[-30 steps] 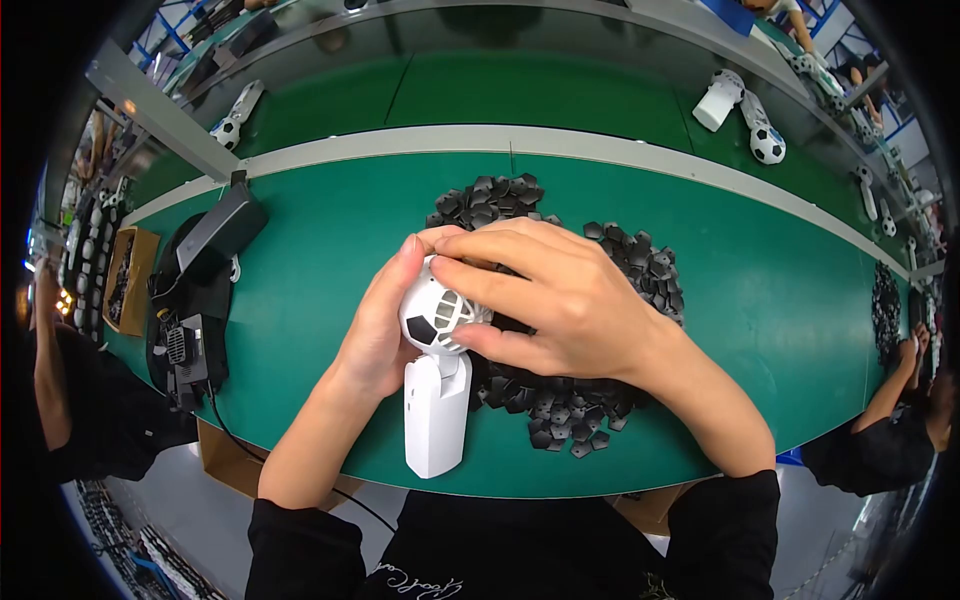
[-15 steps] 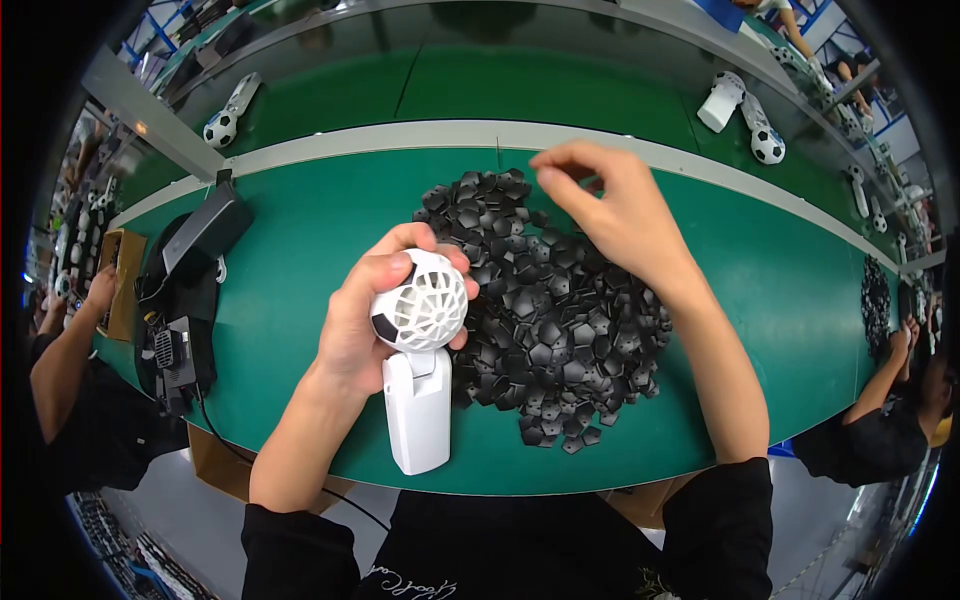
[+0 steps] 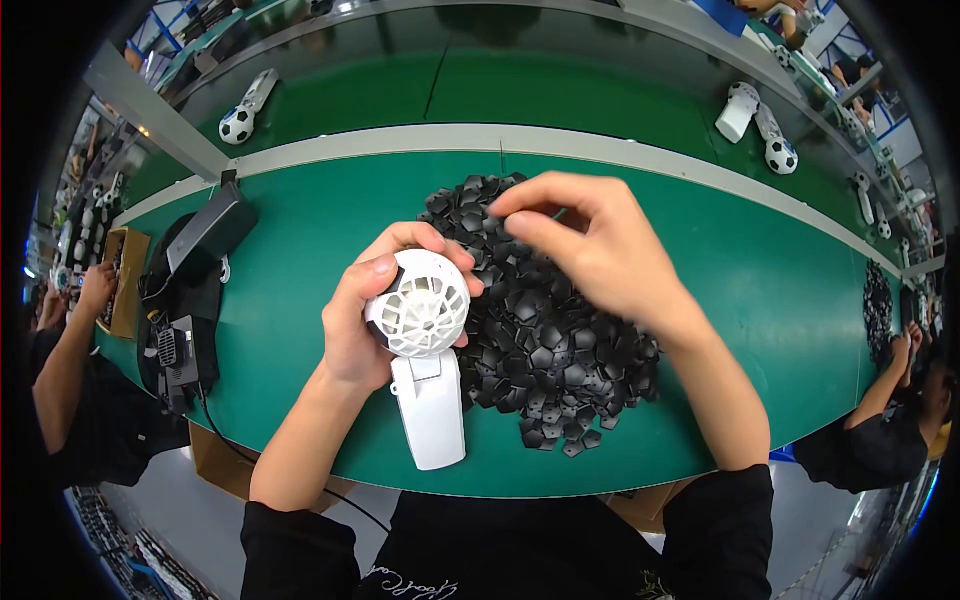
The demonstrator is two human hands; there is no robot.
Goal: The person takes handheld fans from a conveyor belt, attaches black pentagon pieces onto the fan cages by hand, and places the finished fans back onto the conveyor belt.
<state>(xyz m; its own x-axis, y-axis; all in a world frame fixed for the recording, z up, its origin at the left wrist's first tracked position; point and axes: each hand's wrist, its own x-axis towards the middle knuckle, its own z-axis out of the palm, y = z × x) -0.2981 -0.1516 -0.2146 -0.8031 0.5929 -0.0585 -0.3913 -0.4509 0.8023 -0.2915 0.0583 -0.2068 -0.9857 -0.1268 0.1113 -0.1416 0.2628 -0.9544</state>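
My left hand [image 3: 355, 300] is wrapped round the head of a white handheld fan [image 3: 432, 415], whose ball-shaped grille faces up at me. Black patches show along the grille's left edge, beside my thumb. The fan's flat handle points down toward the table's near edge. Over the upper part of a pile of black pentagon pieces [image 3: 545, 345] hangs my right hand [image 3: 590, 240], thumb and forefinger pinched together. What lies between those fingertips, if anything, is too small or blurred to make out.
Behind the table's white rim runs a green conveyor [image 3: 540, 90] carrying football-patterned fans [image 3: 237, 124]. A dark box-shaped device [image 3: 210, 228] and cables are at the left. Co-workers' arms [image 3: 62, 350] reach in from both sides; another black heap [image 3: 878, 310] is far right.
My right hand has moved left and slightly down, toward the fan. The fan has turned in my left hand, its grille now facing more upward. Fans on the conveyor have shifted right.
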